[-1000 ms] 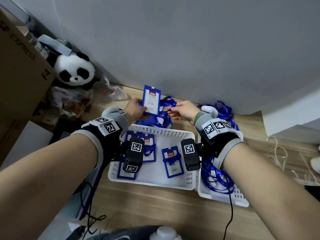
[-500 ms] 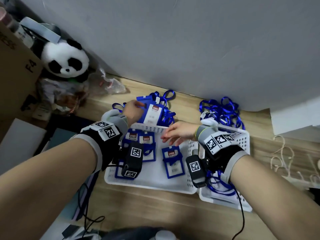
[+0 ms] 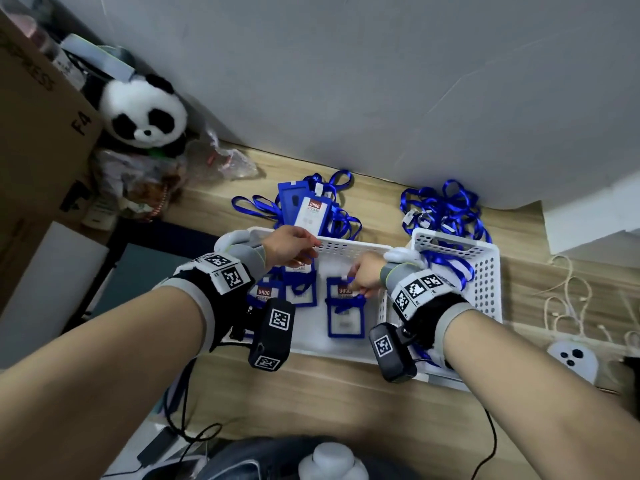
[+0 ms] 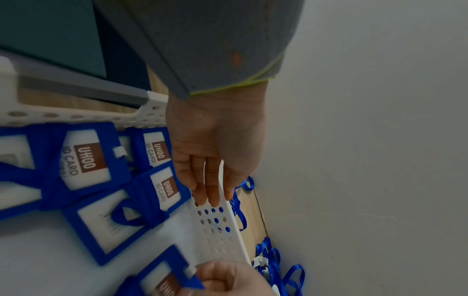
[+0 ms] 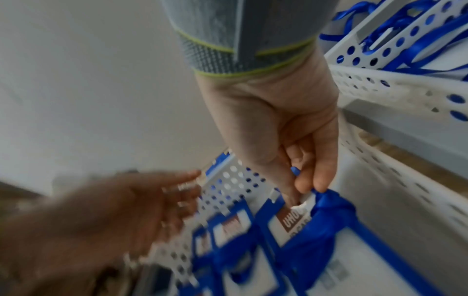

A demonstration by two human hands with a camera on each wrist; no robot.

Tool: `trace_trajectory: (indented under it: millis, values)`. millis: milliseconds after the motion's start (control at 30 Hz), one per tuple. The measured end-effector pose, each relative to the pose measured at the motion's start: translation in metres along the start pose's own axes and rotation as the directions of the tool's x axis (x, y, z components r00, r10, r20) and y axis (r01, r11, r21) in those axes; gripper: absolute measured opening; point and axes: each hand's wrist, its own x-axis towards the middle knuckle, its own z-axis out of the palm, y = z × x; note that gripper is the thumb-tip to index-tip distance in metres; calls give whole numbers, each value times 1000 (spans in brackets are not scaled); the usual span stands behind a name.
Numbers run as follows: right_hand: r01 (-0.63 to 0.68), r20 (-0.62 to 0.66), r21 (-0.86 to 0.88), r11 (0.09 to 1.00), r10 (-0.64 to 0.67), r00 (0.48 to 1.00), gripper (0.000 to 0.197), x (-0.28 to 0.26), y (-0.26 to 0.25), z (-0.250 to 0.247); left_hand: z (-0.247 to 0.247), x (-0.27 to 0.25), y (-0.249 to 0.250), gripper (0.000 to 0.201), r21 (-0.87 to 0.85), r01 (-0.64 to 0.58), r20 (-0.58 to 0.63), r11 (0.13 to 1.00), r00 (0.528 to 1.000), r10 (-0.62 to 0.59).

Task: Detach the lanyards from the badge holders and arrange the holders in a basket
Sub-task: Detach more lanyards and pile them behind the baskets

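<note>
Both hands have dropped into the holder basket (image 3: 349,249), centre frame; right hand (image 3: 365,277) pinches a badge holder (image 5: 298,226) at its top clip; left hand (image 4: 215,156) relaxed, empty; I judge it light, stiff, slippery.

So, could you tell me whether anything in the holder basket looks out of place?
Yes: the badge holders in the white basket still have blue ribbon across them, which looks odd there. The right hand pinches the nearest holder's top; the left hand hovers open.
</note>
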Motion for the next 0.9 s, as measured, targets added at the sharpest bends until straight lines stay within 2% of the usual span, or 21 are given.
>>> trace_trajectory:
  millis: [67,167,233,300,367,467,533,633,700,767,833,900]
  values:
    - [57,-23,196,979,-53,998,20,-10,-5,-9,1,-3,1,11,27,0,-7,1000,1000,0]
    - [140,-89,501,854,-110,990,23,-33,-12,-25,9,-15,8,27,-3,27,80,1000,996,-27]
    - [218,-162,586,780,-151,975,24,-51,-14,-34,15,-26,15,32,-25,12,93,1000,996,-10]
    - [302,-242,592,747,-192,951,24,-62,-16,-40,16,-27,20,42,-30,-21,34,999,999,22]
    - [379,-330,537,754,-225,917,25,-74,-12,-41,17,-29,23,46,-13,-67,-32,998,997,66]
    - [452,-468,381,806,-253,846,26,-84,-6,-40,18,-32,27,27,-41,-91,-31,995,995,90]
    - [508,-527,321,799,-294,797,22,-90,-3,-37,19,-37,29,31,-50,-97,-11,994,995,96]
    - [523,-471,238,818,-374,799,12,-99,0,-32,22,-42,29,37,-37,-120,-20,992,993,119]
    - [502,-453,178,847,-382,805,8,-101,2,-29,27,-46,31,37,-13,-138,-29,990,990,138]
    - [475,-458,164,865,-360,813,18,-103,4,-27,31,-51,33,37,50,-160,-52,986,985,162]
    - [474,-466,250,844,-324,823,23,-106,5,-26,32,-52,36,39,88,-174,-86,981,980,181]
    - [490,-477,398,776,-281,833,21,-110,8,-27,32,-55,39,43,25,-183,-96,983,978,184]
